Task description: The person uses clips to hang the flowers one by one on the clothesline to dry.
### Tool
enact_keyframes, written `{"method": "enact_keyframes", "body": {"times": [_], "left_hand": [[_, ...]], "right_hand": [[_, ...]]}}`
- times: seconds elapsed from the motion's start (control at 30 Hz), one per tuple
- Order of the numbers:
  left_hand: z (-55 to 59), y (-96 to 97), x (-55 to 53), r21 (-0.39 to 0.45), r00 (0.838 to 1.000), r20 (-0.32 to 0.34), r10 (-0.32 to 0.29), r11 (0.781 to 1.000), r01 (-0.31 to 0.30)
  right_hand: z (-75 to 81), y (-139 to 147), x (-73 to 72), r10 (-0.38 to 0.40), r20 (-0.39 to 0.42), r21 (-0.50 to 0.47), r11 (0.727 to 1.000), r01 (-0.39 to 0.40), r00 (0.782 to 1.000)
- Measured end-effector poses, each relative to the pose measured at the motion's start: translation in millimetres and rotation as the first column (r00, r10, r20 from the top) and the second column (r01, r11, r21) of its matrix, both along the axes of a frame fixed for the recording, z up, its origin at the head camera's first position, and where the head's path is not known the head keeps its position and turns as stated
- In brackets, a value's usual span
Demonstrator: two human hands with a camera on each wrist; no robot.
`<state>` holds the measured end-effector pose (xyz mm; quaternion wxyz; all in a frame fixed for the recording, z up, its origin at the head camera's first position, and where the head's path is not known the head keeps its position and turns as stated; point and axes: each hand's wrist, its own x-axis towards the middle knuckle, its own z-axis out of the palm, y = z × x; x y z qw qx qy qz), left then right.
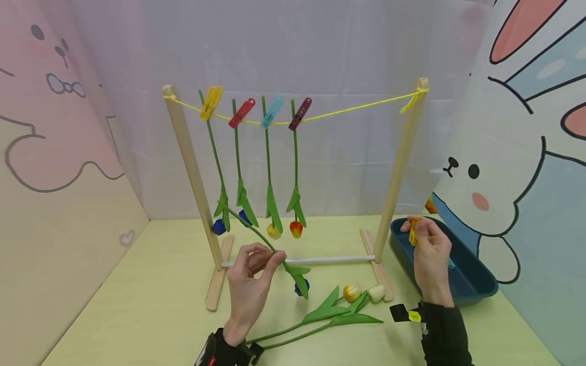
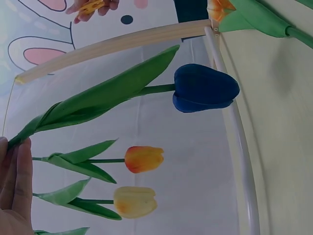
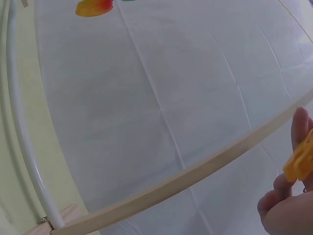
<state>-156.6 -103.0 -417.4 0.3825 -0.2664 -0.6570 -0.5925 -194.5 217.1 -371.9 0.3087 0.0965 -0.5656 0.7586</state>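
My left hand [image 1: 251,279] pinches the stem of a blue tulip [image 1: 301,287] between thumb and fingers, with the bloom pointing down to the right. In the left wrist view that blue tulip [image 2: 205,88] shows large, its leaf folded along the stem. My right hand [image 1: 431,254] holds a yellow clothespin [image 1: 413,233] above the dark blue bin. The right wrist view shows the same yellow clothespin [image 3: 299,161] at its right edge. On the yellow string [image 1: 352,108], several tulips hang upside down from a yellow clothespin [image 1: 211,103], a red one, a light blue one and a purple one.
A wooden frame with a left post [image 1: 192,173], a right post [image 1: 400,173] and a white bottom bar [image 1: 334,260] carries the string. Two tulips, one yellow-orange [image 1: 352,293] and one white [image 1: 377,293], lie on the table in front. The bin [image 1: 476,284] stands at the right.
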Motion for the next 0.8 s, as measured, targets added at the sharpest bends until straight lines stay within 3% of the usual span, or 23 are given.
{"method": "enact_keyframes", "body": {"times": [0.2, 0.23, 0.4, 0.5, 0.63, 0.7, 0.8], "left_hand": [[8.4, 8.1, -8.5, -0.03, 0.998, -0.068, 0.006, 1.0, -0.008], [16.8, 10.7, -5.6, -0.036, 0.998, -0.069, 0.013, 0.999, -0.015], [29.4, 18.2, -11.9, -0.067, 0.995, -0.103, -0.005, 0.998, -0.002], [13.5, 20.8, -34.3, -0.076, 0.989, -0.142, -0.049, 0.996, 0.039], [-26.3, 22.1, -79.2, -0.095, 0.987, -0.142, -0.081, 0.993, 0.068], [-24.3, 24.4, -83.8, -0.105, 0.991, -0.097, -0.096, 0.991, 0.086], [-37.3, 28.2, -106.9, -0.111, 0.991, -0.071, -0.112, 0.988, 0.104]], "right_hand": [[2.8, -1.6, -2.0, 0.057, -0.065, 0.002, 0.998, -0.057, 0.996], [3.9, -1.6, -2.1, 0.072, -0.077, 0.006, 0.997, -0.071, 0.994], [11.8, -0.6, -2.8, 0.08, -0.076, 0.08, 0.994, -0.073, 0.994], [18.4, 0.0, -4.5, 0.072, -0.045, 0.117, 0.991, -0.067, 0.996], [28.7, -0.1, -7.6, 0.018, 0.013, 0.203, 0.979, -0.021, 1.0], [34.2, -0.3, -9.4, -0.012, 0.029, 0.248, 0.969, 0.005, 0.999], [43.9, -1.1, -12.5, -0.037, 0.027, 0.3, 0.954, 0.027, 0.999]]}}
